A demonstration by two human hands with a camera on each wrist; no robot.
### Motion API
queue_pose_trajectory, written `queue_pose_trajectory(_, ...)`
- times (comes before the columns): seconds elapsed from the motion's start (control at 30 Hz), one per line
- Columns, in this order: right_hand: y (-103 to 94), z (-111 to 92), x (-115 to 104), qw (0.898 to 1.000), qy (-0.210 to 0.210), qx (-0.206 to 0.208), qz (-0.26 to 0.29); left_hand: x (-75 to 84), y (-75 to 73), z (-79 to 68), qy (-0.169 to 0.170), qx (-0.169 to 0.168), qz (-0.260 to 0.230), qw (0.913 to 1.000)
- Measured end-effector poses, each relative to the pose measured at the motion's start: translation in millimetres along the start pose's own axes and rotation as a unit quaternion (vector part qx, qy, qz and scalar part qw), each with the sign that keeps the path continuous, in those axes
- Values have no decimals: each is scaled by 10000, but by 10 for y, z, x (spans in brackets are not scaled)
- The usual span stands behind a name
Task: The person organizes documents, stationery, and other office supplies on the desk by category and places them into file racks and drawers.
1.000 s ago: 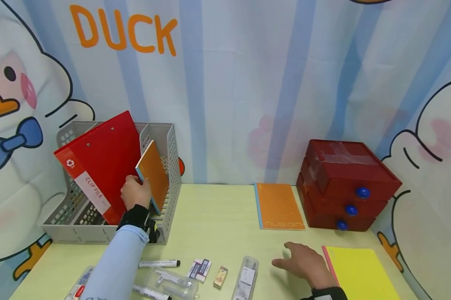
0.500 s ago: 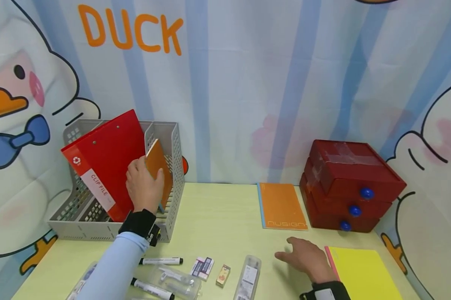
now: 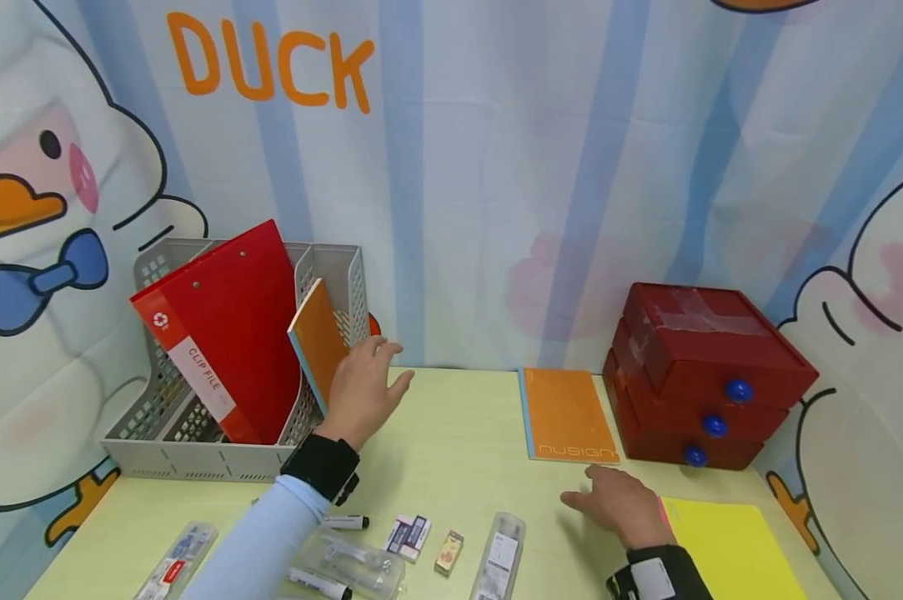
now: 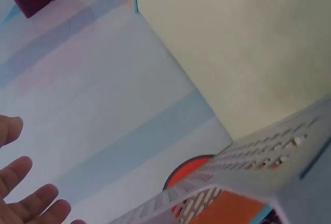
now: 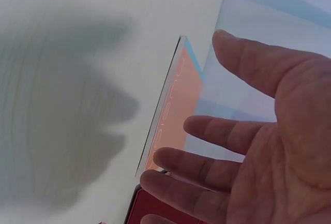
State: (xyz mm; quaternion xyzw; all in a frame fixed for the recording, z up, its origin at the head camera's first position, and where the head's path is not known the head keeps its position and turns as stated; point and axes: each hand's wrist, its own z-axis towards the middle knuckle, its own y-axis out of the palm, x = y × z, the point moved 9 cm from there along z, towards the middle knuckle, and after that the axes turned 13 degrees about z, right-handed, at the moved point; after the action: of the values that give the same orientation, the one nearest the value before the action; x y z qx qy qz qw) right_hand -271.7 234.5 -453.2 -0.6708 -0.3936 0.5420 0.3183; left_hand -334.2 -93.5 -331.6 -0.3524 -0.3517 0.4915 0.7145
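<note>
My left hand (image 3: 363,390) is at the right side of the grey basket (image 3: 196,462), holding nothing, its fingers parted. In the left wrist view its fingertips (image 4: 39,200) show beside the perforated basket wall (image 4: 258,157). Inside the basket lean a red clip file (image 3: 233,333) and an orange notebook (image 3: 318,337), the notebook partly hidden behind my left hand. Above the table, between a flat orange notebook (image 3: 569,414) and a yellow notebook (image 3: 729,546), hovers my right hand (image 3: 622,505). Its fingers are loosely spread, with nothing in them in the right wrist view.
A dark red chest of drawers (image 3: 709,375) with blue knobs stands at the back right. Near the front lie markers (image 3: 346,522), clear plastic cases (image 3: 496,558), small eraser boxes (image 3: 408,536) and a pen case (image 3: 177,562). A duck-print curtain (image 3: 466,208) hangs behind.
My left hand has come away from between the red clip file and the basket's orange notebook, moving right to the basket's side. The right hand has barely moved. The view has shifted slightly.
</note>
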Motion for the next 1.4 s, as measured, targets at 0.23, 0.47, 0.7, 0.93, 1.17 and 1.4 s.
queue_pose_trajectory(0.23,-86,190,43,9994,267,193,-104,129,345,-138,275,-566,389,9973)
queue_pose_trajectory(0.47,-153,350,60,9979,412,467,191,104,681,-375,192,-2310,479,9716)
queue_pose_trajectory(0.7,-133,505,97,9969,344,648,287,79,801,-555,104,-3236,417,9452)
queue_pose_trajectory(0.93,-88,669,185,9914,603,954,663,98,757,-612,70,-3340,358,9419)
queue_pose_trajectory(1.17,26,814,270,9890,933,929,677,75,789,-641,73,-3321,280,9428)
queue_pose_trajectory(1.4,93,817,280,9807,1293,1347,586,19,851,-664,38,-3359,291,9415)
